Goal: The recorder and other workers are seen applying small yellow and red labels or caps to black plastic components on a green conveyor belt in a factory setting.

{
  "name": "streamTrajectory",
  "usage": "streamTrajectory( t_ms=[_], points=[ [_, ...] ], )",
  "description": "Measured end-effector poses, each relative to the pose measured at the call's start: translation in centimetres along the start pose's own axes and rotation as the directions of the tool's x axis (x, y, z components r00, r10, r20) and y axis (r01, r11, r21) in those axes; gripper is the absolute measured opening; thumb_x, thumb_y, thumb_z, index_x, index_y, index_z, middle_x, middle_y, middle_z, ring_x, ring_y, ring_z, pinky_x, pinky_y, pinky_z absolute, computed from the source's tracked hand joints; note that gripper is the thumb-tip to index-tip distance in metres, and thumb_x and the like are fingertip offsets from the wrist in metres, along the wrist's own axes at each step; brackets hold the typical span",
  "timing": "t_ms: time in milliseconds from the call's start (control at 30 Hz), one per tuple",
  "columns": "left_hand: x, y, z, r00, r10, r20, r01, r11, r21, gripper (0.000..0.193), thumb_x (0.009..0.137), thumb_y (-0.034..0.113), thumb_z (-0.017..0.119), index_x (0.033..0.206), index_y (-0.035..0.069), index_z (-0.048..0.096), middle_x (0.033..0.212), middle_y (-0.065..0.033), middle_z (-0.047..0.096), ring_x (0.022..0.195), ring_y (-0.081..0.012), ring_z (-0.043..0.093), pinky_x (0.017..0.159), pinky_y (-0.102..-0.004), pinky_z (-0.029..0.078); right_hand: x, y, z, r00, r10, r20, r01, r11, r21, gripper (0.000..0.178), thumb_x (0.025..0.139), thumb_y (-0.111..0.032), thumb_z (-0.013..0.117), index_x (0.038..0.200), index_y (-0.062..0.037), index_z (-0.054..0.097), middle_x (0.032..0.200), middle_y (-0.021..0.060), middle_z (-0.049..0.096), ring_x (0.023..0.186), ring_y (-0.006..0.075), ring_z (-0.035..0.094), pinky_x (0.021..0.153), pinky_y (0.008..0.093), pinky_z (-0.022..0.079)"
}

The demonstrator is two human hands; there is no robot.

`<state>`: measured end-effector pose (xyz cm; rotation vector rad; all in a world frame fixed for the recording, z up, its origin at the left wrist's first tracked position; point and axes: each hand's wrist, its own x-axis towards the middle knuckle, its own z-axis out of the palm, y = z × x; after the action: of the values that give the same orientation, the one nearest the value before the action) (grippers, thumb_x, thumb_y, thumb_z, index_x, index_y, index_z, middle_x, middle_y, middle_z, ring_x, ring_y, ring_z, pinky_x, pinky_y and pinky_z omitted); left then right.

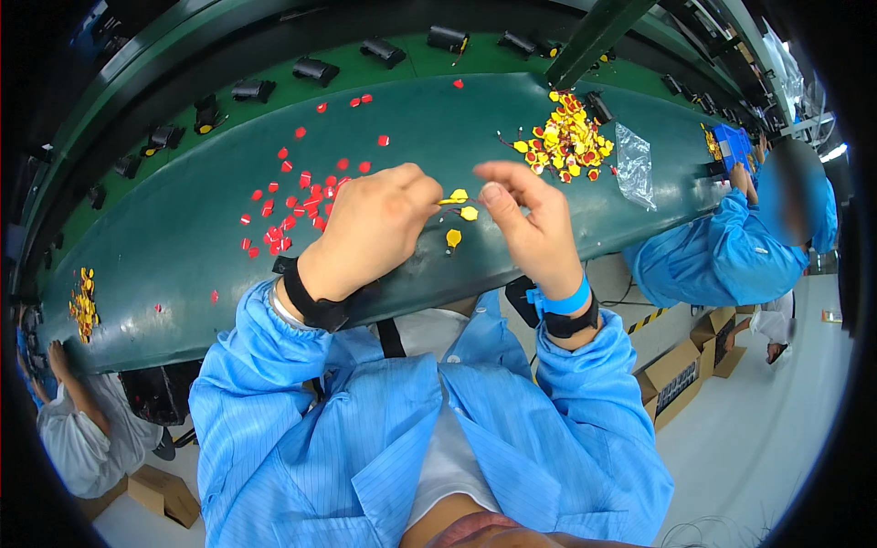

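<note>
Over the near side of the green tabletop (pixel 352 119), my left hand (pixel 375 224) is closed, its fingertips pinching a small yellow part with thin wires (pixel 458 195). Facing it, my right hand (pixel 539 228) has its thumb and forefinger apart, close to the wire end; no object shows between them. Another yellow wired part (pixel 469 214) is just below the held one. Nearer me, a third yellow part (pixel 454 238) rests on the table. Small red pieces (pixel 315 194) with pale marks are scattered beside and beyond my left hand, which hides some of them.
A heap of yellow and red wired parts (pixel 571 137) lies far right, beside a clear plastic bag (pixel 634 169). Black devices (pixel 315 70) line the green strip behind. A co-worker (pixel 731 247) sits right, near a blue bin (pixel 734 146); another person (pixel 91 420) is left, by more yellow parts (pixel 84 306).
</note>
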<state>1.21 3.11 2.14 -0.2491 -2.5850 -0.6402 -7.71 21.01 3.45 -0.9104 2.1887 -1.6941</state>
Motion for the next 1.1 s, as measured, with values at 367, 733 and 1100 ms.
streamTrajectory(
  t_ms=[367, 733, 1100],
  points=[
    [-2.0, 1.5, 0.6, 0.948, -0.313, -0.061, 0.223, 0.785, -0.578, 0.014, 0.079, 0.007, 0.069, 0.091, 0.002, 0.063, 0.08, -0.0039, 0.064, 0.065, -0.0143, 0.062, 0.056, -0.0247, 0.05, -1.3, 4.3, 0.8, 0.796, 0.175, 0.579, -0.6, 0.349, 0.72, 0.015, 0.09, -0.014, 0.06, 0.089, 0.0007, 0.063, 0.07, 0.0017, 0.058, 0.057, 0.0064, 0.046, 0.051, 0.0221, 0.034],
    [-3.0, 0.6, 0.8, 0.751, -0.476, 0.457, 0.492, -0.058, -0.869, 0.01, 0.088, 0.009, 0.063, 0.089, 0.0, 0.063, 0.078, -0.0075, 0.066, 0.06, -0.0088, 0.061, 0.054, -0.0206, 0.049, -1.7, 4.6, 2.3, 0.822, 0.262, 0.505, -0.566, 0.473, 0.676, 0.011, 0.089, -0.013, 0.061, 0.087, -0.0026, 0.062, 0.073, 0.0003, 0.056, 0.061, 0.007, 0.048, 0.053, 0.0216, 0.036],
    [-4.0, -3.4, 1.8, 0.984, -0.176, -0.005, 0.172, 0.95, 0.259, 0.009, 0.068, 0.003, 0.06, 0.076, 0.007, 0.06, 0.071, -0.0092, 0.054, 0.064, -0.0222, 0.058, 0.052, -0.0339, 0.046, -2.4, 3.7, 1.1, 0.881, 0.087, 0.466, -0.465, 0.35, 0.813, 0.013, 0.09, -0.009, 0.059, 0.079, -0.002, 0.058, 0.067, 0.0033, 0.051, 0.057, 0.0095, 0.04, 0.054, 0.0258, 0.032]
  ],
)
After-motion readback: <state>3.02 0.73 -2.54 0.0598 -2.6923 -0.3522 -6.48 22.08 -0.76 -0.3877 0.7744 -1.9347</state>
